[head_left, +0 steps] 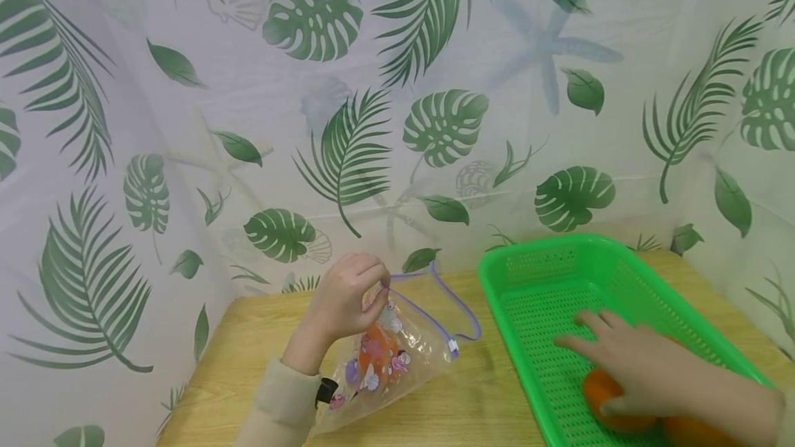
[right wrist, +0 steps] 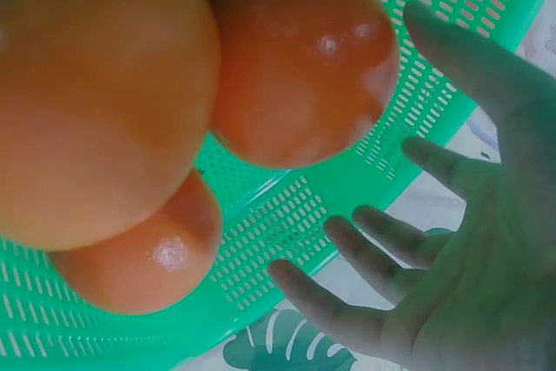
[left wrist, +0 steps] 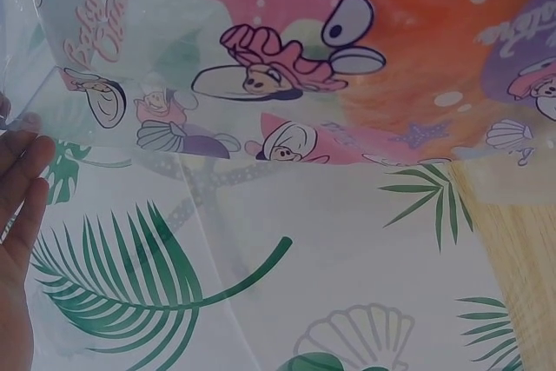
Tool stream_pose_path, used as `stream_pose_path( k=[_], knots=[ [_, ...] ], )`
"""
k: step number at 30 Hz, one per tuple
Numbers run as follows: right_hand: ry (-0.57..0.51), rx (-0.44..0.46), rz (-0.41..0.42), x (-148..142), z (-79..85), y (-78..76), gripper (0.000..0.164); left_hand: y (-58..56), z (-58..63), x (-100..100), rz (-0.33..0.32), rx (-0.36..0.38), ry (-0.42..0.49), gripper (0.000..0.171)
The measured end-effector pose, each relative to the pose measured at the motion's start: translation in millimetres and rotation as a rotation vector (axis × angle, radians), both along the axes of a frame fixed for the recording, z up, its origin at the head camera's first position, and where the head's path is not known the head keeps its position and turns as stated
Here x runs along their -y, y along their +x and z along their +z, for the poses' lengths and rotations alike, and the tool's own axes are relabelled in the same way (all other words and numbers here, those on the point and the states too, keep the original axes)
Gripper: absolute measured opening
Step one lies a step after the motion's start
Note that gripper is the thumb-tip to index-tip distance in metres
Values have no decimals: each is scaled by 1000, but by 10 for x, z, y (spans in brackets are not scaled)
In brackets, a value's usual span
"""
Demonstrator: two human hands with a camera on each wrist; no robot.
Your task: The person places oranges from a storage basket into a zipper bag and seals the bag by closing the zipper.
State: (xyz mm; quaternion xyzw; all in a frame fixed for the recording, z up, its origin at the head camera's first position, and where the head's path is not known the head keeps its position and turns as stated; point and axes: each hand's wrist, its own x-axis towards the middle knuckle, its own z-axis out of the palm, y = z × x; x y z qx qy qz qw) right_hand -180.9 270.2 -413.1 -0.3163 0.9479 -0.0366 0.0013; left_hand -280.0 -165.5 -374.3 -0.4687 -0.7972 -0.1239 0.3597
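Note:
My left hand [head_left: 348, 295] pinches the upper edge of a clear zip bag [head_left: 422, 361] printed with cartoon shells and starfish. The bag's mouth, edged in purple, gapes toward the back. Something orange [left wrist: 426, 49] shows through its printed side in the left wrist view. My right hand [head_left: 652, 368] is over the green basket [head_left: 546, 316], fingers spread, holding nothing. Several round oranges lie at the basket's near end. One orange [head_left: 611, 402] shows below the right hand, and the right wrist view shows a large orange [right wrist: 95, 102] beside two others, apart from the fingers.
A white slider [head_left: 453, 345] sits at the corner of the bag's zip. Both bag and basket stand on a wooden table [head_left: 248, 357]. Behind and at both sides hangs a white sheet [head_left: 385, 123] printed with green leaves, bounding the table.

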Motion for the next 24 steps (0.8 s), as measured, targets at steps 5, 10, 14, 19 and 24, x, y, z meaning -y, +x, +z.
stream_pose_path(
  k=[5, 10, 14, 19, 24],
  knots=[
    [-2, 70, -27, -28, -10, 2, 89, 1, -2, -1, 1, -1, -4, 9],
    [6, 88, -29, -54, -44, -7, 90, 4, 2, -6, 7, -3, -11, 9],
    [31, 70, -13, -66, -78, -9, 95, 12, 0, -12, 11, 1, -17, 9],
    [68, 80, -11, -56, -100, -10, 100, 26, 5, -21, 9, 9, -19, 9],
    [86, 99, 3, -13, -104, -31, 99, 25, 3, -31, 7, 14, -17, 9]
  ],
)
